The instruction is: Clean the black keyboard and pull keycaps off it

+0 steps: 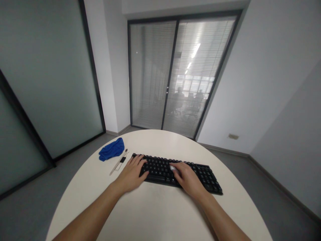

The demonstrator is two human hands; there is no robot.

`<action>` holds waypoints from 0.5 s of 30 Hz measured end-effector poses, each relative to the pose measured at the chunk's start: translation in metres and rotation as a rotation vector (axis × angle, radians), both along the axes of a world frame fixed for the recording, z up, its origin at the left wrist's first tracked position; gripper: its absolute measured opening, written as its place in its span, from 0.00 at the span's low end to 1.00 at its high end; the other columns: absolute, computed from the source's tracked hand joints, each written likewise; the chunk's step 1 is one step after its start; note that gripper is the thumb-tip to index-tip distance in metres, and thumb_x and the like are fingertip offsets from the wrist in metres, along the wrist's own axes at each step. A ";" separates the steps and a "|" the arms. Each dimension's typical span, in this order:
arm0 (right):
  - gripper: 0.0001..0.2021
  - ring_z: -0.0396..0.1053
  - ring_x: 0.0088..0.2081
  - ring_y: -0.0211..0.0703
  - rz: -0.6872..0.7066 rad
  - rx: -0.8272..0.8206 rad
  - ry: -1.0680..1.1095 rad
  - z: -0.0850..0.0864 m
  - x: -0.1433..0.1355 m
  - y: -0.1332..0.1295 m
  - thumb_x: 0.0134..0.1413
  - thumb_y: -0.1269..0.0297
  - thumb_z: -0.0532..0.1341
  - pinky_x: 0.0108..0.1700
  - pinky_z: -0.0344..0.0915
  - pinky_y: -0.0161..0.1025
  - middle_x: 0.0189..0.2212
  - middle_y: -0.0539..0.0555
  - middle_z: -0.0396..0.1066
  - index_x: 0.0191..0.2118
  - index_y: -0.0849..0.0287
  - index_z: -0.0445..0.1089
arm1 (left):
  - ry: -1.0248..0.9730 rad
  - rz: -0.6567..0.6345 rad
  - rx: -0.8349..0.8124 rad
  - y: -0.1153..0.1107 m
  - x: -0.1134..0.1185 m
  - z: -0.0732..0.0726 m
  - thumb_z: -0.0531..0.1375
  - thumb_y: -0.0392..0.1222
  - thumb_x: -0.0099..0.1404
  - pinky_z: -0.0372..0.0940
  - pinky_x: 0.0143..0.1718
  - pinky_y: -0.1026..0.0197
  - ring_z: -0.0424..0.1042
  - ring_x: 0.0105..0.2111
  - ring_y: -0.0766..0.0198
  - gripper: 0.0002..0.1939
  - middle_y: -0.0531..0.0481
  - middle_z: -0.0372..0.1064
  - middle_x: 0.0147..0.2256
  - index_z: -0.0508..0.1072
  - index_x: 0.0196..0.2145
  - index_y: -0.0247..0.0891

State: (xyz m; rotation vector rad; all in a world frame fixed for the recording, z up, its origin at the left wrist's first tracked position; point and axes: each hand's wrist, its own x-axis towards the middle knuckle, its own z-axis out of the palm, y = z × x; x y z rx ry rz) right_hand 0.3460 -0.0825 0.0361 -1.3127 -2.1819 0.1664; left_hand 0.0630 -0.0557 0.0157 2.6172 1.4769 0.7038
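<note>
A black keyboard lies across the round table. My left hand rests over its left end, fingers stretched out and a little apart on the keys. Toward the middle of the keys, my right hand is closed around a small whitish object. Most of that object is hidden by the fingers, so its kind cannot be made out. It is at the key tops, held between thumb and fingers.
A crumpled blue cloth lies on the pale table, left of the keyboard. Between them are a slim brush with a light handle and a thin wire tool with a black middle. Glass doors stand beyond.
</note>
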 end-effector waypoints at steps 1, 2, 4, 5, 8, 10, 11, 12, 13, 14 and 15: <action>0.16 0.68 0.52 0.49 -0.010 0.008 0.003 -0.003 -0.002 0.001 0.64 0.66 0.53 0.61 0.58 0.53 0.50 0.56 0.73 0.54 0.55 0.70 | 0.002 0.000 0.001 0.000 0.000 0.000 0.54 0.49 0.68 0.46 0.65 0.41 0.52 0.65 0.48 0.20 0.42 0.54 0.64 0.66 0.54 0.41; 0.16 0.67 0.55 0.49 -0.011 0.012 0.002 -0.006 -0.004 0.001 0.65 0.66 0.52 0.63 0.55 0.55 0.52 0.56 0.72 0.55 0.55 0.69 | 0.004 0.000 0.002 0.000 0.000 0.000 0.54 0.49 0.68 0.47 0.65 0.41 0.51 0.65 0.48 0.20 0.42 0.54 0.64 0.66 0.54 0.41; 0.17 0.65 0.58 0.49 0.004 0.005 -0.007 -0.009 -0.008 0.001 0.65 0.66 0.52 0.64 0.53 0.55 0.55 0.56 0.70 0.56 0.56 0.68 | -0.002 0.001 0.008 0.001 0.000 -0.002 0.55 0.49 0.67 0.47 0.65 0.41 0.51 0.65 0.48 0.19 0.42 0.54 0.64 0.66 0.54 0.41; 0.17 0.64 0.58 0.49 0.018 -0.001 -0.012 -0.008 -0.009 0.000 0.65 0.66 0.52 0.64 0.54 0.54 0.55 0.57 0.69 0.56 0.56 0.68 | -0.006 -0.002 0.011 0.002 0.000 -0.002 0.55 0.49 0.67 0.47 0.65 0.41 0.52 0.65 0.48 0.19 0.42 0.55 0.64 0.66 0.54 0.41; 0.17 0.66 0.56 0.48 0.082 -0.022 -0.026 -0.001 -0.008 -0.004 0.64 0.65 0.53 0.60 0.60 0.49 0.53 0.57 0.72 0.55 0.56 0.69 | -0.014 -0.003 0.016 0.002 0.000 -0.004 0.55 0.49 0.67 0.47 0.65 0.41 0.52 0.65 0.48 0.20 0.42 0.55 0.64 0.66 0.54 0.41; 0.17 0.67 0.53 0.48 0.107 -0.042 -0.029 0.006 -0.005 -0.007 0.63 0.65 0.54 0.58 0.62 0.48 0.51 0.57 0.72 0.56 0.56 0.69 | -0.010 -0.003 0.014 0.002 0.000 -0.004 0.55 0.49 0.67 0.47 0.65 0.41 0.52 0.65 0.48 0.20 0.42 0.54 0.64 0.65 0.55 0.41; 0.17 0.68 0.52 0.48 0.110 -0.055 -0.027 0.009 -0.004 -0.008 0.63 0.65 0.55 0.57 0.63 0.47 0.50 0.57 0.72 0.56 0.56 0.69 | -0.007 -0.003 0.012 0.002 0.000 -0.003 0.55 0.49 0.67 0.47 0.65 0.41 0.51 0.65 0.48 0.20 0.42 0.54 0.64 0.65 0.55 0.41; 0.17 0.69 0.51 0.48 0.110 -0.068 -0.024 0.012 -0.002 -0.010 0.62 0.65 0.56 0.56 0.63 0.47 0.49 0.57 0.73 0.55 0.56 0.69 | -0.004 -0.002 0.010 0.001 0.000 -0.003 0.55 0.49 0.67 0.47 0.65 0.41 0.52 0.65 0.48 0.20 0.42 0.54 0.64 0.65 0.55 0.41; 0.16 0.69 0.50 0.48 0.113 -0.078 -0.021 0.014 -0.002 -0.011 0.62 0.65 0.57 0.55 0.64 0.46 0.48 0.58 0.73 0.54 0.56 0.70 | 0.001 0.000 0.007 0.001 0.000 -0.002 0.55 0.49 0.67 0.47 0.65 0.41 0.52 0.65 0.48 0.20 0.42 0.54 0.64 0.66 0.55 0.41; 0.15 0.70 0.49 0.48 0.124 -0.086 -0.022 0.016 -0.002 -0.012 0.61 0.65 0.57 0.54 0.65 0.45 0.47 0.57 0.73 0.52 0.56 0.71 | 0.007 0.003 0.005 0.001 0.001 -0.001 0.55 0.49 0.67 0.47 0.65 0.41 0.52 0.65 0.48 0.20 0.42 0.55 0.64 0.66 0.55 0.41; 0.14 0.70 0.48 0.47 0.140 -0.091 -0.027 0.018 -0.002 -0.012 0.60 0.65 0.58 0.53 0.65 0.44 0.46 0.57 0.74 0.50 0.56 0.72 | 0.014 0.007 0.003 0.000 0.001 0.000 0.55 0.49 0.67 0.47 0.65 0.41 0.52 0.65 0.48 0.20 0.42 0.55 0.64 0.66 0.55 0.41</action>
